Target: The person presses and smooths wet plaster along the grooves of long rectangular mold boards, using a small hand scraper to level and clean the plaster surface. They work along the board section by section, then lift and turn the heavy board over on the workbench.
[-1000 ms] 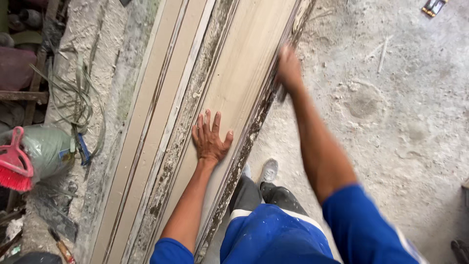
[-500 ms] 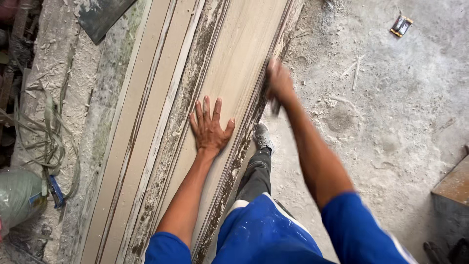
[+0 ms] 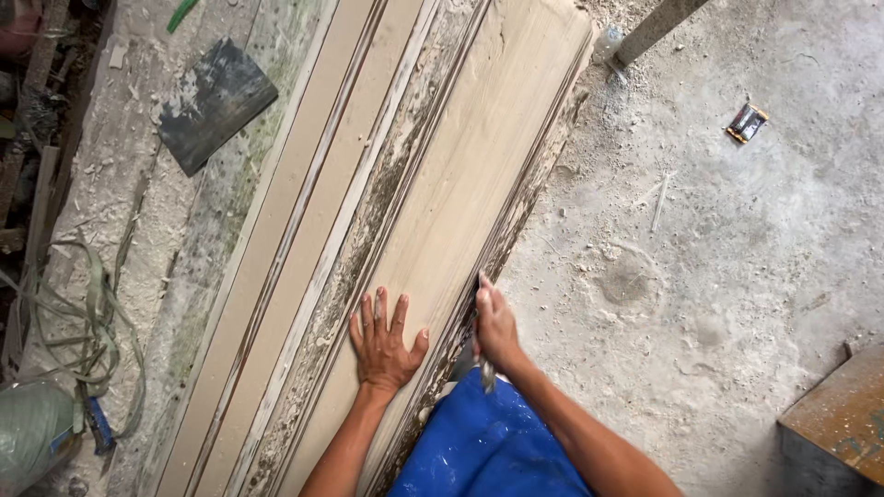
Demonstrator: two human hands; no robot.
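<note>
A long pale wooden plank [image 3: 470, 184] lies on top of a stack of boards [image 3: 304, 230] that runs away from me. Its right edge is dark and rough with bark. My left hand [image 3: 382, 340] rests flat on the plank's near part, fingers spread. At that rough right edge, my right hand [image 3: 497, 327] is closed around a small grey tool [image 3: 485, 373]. The tool's working end is hidden against the edge. My blue trousers [image 3: 488, 446] show below the hands.
Dusty concrete floor [image 3: 700, 239] spreads to the right, with a small packet [image 3: 746, 121] lying on it. A wooden box corner [image 3: 838, 423] sits at lower right. On the left are a dark slab [image 3: 216, 101], loose straps [image 3: 92, 322] and a sack [image 3: 32, 442].
My right hand has slid back along the plank's right edge towards me. The left hand stays flat on the plank. The view has shifted, so the plank's far end now shows.
</note>
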